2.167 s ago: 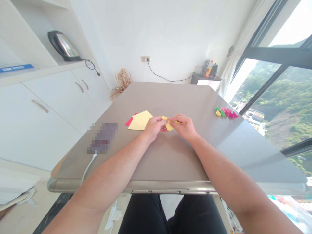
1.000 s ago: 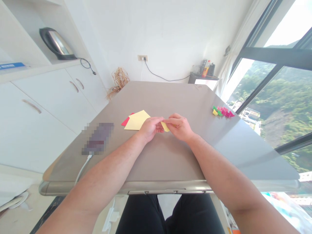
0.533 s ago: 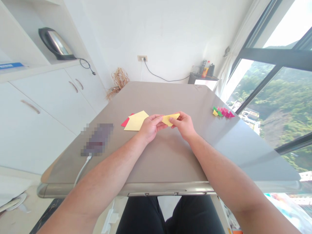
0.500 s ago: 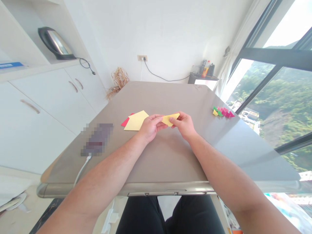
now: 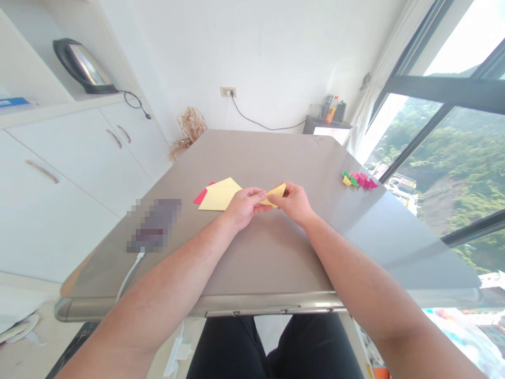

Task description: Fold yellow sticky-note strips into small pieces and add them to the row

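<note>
A small piece of folded yellow paper [image 5: 278, 191] is held just above the table between my two hands. My left hand [image 5: 245, 206] pinches its left end, thumb on top and fingers beneath. On the other side, my right hand [image 5: 295, 201] grips the right part with thumb and fingers, covering some of it. Left of my left hand, pale yellow paper [image 5: 218, 196] lies flat, partly over red paper [image 5: 202, 196]. Several small folded paper pieces [image 5: 361, 180] in green, yellow, pink and magenta sit in a cluster at the table's right side.
The grey-brown table [image 5: 268, 252] has a blurred-out dark device [image 5: 155, 226] on its left, with a white cable [image 5: 128, 276] running over the front edge. Beyond stand an electric kettle [image 5: 89, 68] on a shelf and a small cabinet [image 5: 326, 128] holding bottles.
My right hand has shifted slightly left, closer to my left hand, and the yellow paper is tilted more and shows less of its face. The whole view has moved a little.
</note>
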`<state>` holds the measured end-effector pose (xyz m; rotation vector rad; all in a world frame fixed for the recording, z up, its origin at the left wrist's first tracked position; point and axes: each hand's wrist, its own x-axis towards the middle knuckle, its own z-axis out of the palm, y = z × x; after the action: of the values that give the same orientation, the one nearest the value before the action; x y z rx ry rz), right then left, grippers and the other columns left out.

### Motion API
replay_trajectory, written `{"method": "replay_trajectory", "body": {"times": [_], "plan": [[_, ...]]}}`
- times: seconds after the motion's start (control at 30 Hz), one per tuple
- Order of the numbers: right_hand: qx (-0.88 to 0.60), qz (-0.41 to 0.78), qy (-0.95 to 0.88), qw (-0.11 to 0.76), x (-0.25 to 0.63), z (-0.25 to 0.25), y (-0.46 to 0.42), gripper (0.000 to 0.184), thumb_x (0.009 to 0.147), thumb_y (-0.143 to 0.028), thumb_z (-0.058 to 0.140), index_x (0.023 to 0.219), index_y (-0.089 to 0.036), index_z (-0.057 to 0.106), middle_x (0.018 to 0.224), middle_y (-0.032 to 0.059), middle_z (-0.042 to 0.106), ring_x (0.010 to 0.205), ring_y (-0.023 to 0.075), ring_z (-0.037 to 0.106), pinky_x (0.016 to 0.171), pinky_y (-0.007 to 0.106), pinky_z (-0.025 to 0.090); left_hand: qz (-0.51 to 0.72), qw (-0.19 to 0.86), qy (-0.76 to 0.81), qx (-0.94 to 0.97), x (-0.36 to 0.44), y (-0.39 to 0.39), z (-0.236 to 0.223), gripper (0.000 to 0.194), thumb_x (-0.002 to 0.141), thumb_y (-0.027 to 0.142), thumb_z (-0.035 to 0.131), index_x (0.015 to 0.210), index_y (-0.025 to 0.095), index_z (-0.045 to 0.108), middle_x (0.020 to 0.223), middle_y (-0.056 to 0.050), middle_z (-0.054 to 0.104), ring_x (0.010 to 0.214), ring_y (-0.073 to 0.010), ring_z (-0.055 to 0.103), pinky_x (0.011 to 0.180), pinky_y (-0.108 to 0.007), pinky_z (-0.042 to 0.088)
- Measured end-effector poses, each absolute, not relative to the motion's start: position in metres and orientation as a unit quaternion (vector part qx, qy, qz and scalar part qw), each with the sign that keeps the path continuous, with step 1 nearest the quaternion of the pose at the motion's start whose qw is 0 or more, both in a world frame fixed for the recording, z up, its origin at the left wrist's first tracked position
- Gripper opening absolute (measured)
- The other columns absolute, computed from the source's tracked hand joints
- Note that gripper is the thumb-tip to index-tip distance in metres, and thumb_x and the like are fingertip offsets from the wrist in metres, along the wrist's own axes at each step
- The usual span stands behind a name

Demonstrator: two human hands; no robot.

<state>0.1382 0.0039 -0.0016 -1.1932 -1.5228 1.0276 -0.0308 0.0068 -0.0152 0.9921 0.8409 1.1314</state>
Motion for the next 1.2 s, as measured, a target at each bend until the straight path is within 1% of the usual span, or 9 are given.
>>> {"method": "replay_trajectory", "body": {"times": [0.1,0.27,0.43,0.63,0.8,0.87,1.0,1.1,1.2], "plan": [[-0.501,0.408,-0.615,0.452,0.1378,0.0005,0.0026,0.016,0.067,-0.03,0.072,0.073,-0.021,0.06,0.064,-0.0039,0.059,0.061,0.0134,0.055,0.057,0.028,0.041,0.496,0.646,0.369,0.448,-0.0308,0.0061,-0.0163,0.023,0.073,0.029,0.084,0.084,0.013,0.071,0.088,-0.007,0.074,0.084,-0.019,0.072,0.085,-0.038,0.06],[-0.498,0.419,-0.611,0.45,0.1378,0.0018,0.0013,0.019,0.067,-0.032,0.073,0.073,-0.02,0.06,0.065,-0.0038,0.059,0.061,0.0134,0.054,0.056,0.028,0.04,0.488,0.65,0.366,0.454,-0.0321,0.0054,-0.0157,0.024,0.072,0.028,0.085,0.086,0.013,0.073,0.092,-0.008,0.075,0.084,-0.0188,0.072,0.084,-0.037,0.06],[-0.493,0.42,-0.616,0.449,0.1378,0.0008,0.0018,0.018,0.067,-0.032,0.073,0.074,-0.02,0.061,0.065,-0.0036,0.059,0.062,0.0143,0.056,0.057,0.029,0.041,0.48,0.654,0.378,0.446,-0.0339,0.0057,-0.0151,0.026,0.068,0.026,0.088,0.084,0.013,0.072,0.092,-0.009,0.074,0.086,-0.0203,0.071,0.083,-0.038,0.06],[-0.49,0.414,-0.623,0.448,0.1375,-0.0029,0.0041,0.017,0.069,-0.031,0.073,0.074,-0.021,0.061,0.066,-0.0034,0.059,0.062,0.0144,0.056,0.056,0.029,0.042,0.484,0.654,0.394,0.427,-0.0343,0.0073,-0.0166,0.027,0.062,0.021,0.089,0.079,0.013,0.07,0.086,-0.006,0.071,0.081,-0.0182,0.069,0.078,-0.037,0.06],[-0.453,0.445,-0.621,0.46,0.1404,-0.0045,0.0065,0.023,0.067,-0.035,0.079,0.077,-0.021,0.063,0.073,-0.0017,0.065,0.065,0.0144,0.057,0.061,0.03,0.048,0.495,0.656,0.392,0.414,-0.0352,0.0084,-0.0163,0.026,0.064,0.021,0.088,0.08,0.013,0.069,0.086,-0.008,0.072,0.081,-0.0185,0.07,0.079,-0.036,0.059],[-0.435,0.461,-0.614,0.471,0.1419,-0.0038,0.0069,0.023,0.068,-0.036,0.079,0.075,-0.021,0.064,0.075,-0.0009,0.066,0.066,0.0141,0.058,0.062,0.03,0.049,0.501,0.653,0.395,0.408,-0.0356,0.0084,-0.0158,0.025,0.065,0.021,0.087,0.081,0.013,0.069,0.087,-0.008,0.073,0.082,-0.019,0.071,0.079,-0.035,0.059],[-0.452,0.444,-0.607,0.48,0.1435,-0.0038,0.008,0.02,0.074,-0.036,0.073,0.068,-0.02,0.062,0.067,-0.0019,0.062,0.061,0.0127,0.056,0.06,0.029,0.046,0.507,0.651,0.391,0.408,-0.0349,0.0076,-0.014,0.019,0.067,0.019,0.083,0.079,0.013,0.069,0.087,-0.008,0.073,0.084,-0.0193,0.071,0.078,-0.033,0.06],[-0.459,0.431,-0.612,0.479,0.1432,-0.005,0.0086,0.018,0.074,-0.033,0.071,0.067,-0.02,0.061,0.065,-0.0025,0.06,0.06,0.0123,0.054,0.059,0.028,0.043,0.501,0.661,0.383,0.408,-0.0338,0.007,-0.0127,0.013,0.07,0.021,0.078,0.077,0.014,0.069,0.084,-0.007,0.072,0.083,-0.0197,0.071,0.074,-0.034,0.061],[-0.461,0.426,-0.618,0.473,0.1423,-0.005,0.0075,0.018,0.073,-0.032,0.07,0.065,-0.02,0.059,0.063,-0.0033,0.058,0.06,0.0118,0.052,0.059,0.028,0.042,0.495,0.664,0.382,0.41,-0.0333,0.0068,-0.012,0.013,0.074,0.025,0.075,0.076,0.015,0.068,0.082,-0.007,0.072,0.081,-0.0197,0.07,0.07,-0.034,0.062]]}}
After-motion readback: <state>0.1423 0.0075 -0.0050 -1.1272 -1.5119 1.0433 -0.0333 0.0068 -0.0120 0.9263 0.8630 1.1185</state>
